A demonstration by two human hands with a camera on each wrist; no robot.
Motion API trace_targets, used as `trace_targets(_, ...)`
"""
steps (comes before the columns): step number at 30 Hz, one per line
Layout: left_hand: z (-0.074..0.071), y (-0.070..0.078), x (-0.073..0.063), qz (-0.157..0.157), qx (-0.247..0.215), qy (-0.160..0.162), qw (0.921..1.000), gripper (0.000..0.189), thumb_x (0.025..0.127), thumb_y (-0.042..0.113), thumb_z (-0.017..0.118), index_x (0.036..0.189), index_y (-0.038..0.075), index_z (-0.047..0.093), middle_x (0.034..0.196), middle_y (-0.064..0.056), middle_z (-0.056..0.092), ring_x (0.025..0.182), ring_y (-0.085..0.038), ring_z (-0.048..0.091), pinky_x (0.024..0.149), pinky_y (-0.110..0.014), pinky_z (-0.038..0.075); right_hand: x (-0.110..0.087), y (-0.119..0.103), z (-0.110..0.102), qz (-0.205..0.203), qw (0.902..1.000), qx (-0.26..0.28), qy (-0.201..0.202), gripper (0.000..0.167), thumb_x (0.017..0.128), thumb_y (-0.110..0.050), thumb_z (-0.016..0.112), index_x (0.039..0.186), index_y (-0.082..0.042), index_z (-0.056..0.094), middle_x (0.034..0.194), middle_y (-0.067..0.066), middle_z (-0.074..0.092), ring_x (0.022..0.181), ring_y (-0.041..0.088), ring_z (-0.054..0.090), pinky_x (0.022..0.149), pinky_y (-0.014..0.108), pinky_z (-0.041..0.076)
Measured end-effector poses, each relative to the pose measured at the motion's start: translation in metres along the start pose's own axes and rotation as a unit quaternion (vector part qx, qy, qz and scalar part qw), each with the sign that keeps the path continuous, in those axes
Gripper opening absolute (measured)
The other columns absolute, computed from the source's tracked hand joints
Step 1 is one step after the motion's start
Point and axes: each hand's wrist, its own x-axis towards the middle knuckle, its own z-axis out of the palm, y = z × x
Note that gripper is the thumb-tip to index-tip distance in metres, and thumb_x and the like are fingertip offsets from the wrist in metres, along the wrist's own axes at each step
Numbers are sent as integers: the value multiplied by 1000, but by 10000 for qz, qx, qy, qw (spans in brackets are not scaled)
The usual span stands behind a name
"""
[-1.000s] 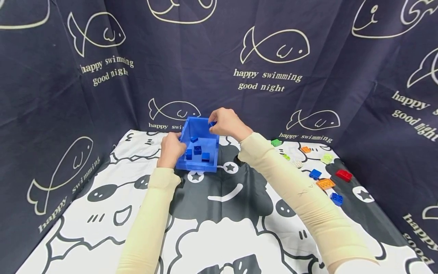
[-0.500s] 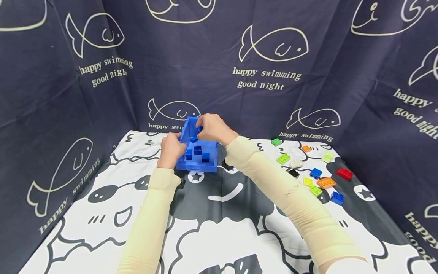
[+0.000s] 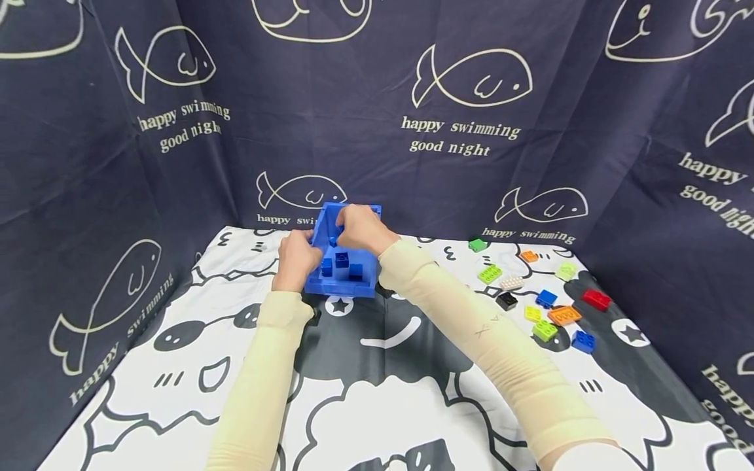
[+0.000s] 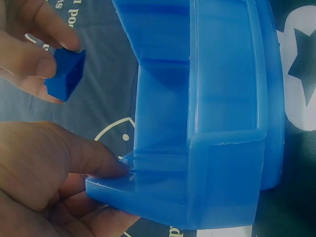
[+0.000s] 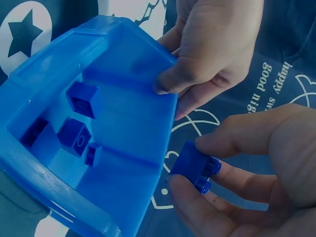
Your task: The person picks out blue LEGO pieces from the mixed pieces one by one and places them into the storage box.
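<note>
A blue open-front plastic bin [image 3: 340, 288] stands toward the back of the table. My left hand [image 3: 296, 260] grips its left side wall, thumb on the inner face and fingers outside. In the right wrist view, my right hand [image 5: 247, 173] pinches a blue toy building brick [image 5: 189, 160] between thumb and fingers, studs toward the palm. The head view has this hand over the bin's opening, hiding most of the brick. Several other blue bricks [image 5: 74, 136] lie on the bin floor.
Loose bricks lie scattered on the table's right side, among them a red one [image 3: 596, 299], an orange one [image 3: 564, 315], a black one [image 3: 506, 301] and a blue one [image 3: 583, 341]. A dark fish-print curtain [image 3: 377, 98] closes off the back and sides.
My right hand has moved left from the bin's right wall to over its middle, a little lower now, with the brick still pinched. My left hand has stayed on the side wall.
</note>
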Motion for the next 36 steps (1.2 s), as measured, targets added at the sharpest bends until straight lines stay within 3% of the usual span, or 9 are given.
trace_targets(7, 2, 2, -1, -46, 24, -9, 10000, 57, 87, 6, 61, 145, 3, 59, 137, -23, 65, 115, -40, 66, 94, -52, 54, 2, 5, 7, 117, 9999, 67, 47, 42, 80, -3, 71, 122, -2, 71, 111, 9, 72, 83, 21, 63, 77, 34, 56)
trace_targets(15, 2, 2, 0, 24, 44, 31, 10000, 57, 86, 6, 60, 143, 4, 61, 131, -23, 68, 110, -40, 68, 91, -51, 55, 5, 6, 8, 208, 9997, 33, 77, 42, 82, -6, 72, 123, -2, 71, 121, 10, 72, 97, 23, 67, 90, 39, 58)
trace_targets(22, 2, -1, 3, 37, 46, 49, 10000, 56, 85, 6, 61, 142, 5, 63, 126, -23, 70, 109, -41, 67, 92, -52, 54, 8, 10, 9, 349, 9988, 326, 112, 39, 84, -9, 74, 122, -2, 69, 116, 9, 70, 96, 25, 65, 89, 40, 57)
trace_targets(30, 1, -1, 3, 119, 60, 82, 9999, 55, 85, 6, 61, 140, 5, 65, 122, -23, 72, 107, -42, 67, 89, -52, 54, 8, 8, 13, 486, 9981, 385, -7, 39, 88, -18, 77, 124, -4, 69, 123, 9, 69, 105, 26, 65, 95, 42, 56)
trace_targets(36, 3, -2, 3, 101, 75, 78, 9999, 54, 85, 6, 62, 139, 5, 65, 122, -23, 72, 109, -42, 67, 90, -53, 54, 6, 8, 15, 441, 9980, 443, -16, 37, 88, -19, 78, 122, -5, 69, 121, 9, 70, 103, 25, 65, 93, 41, 57)
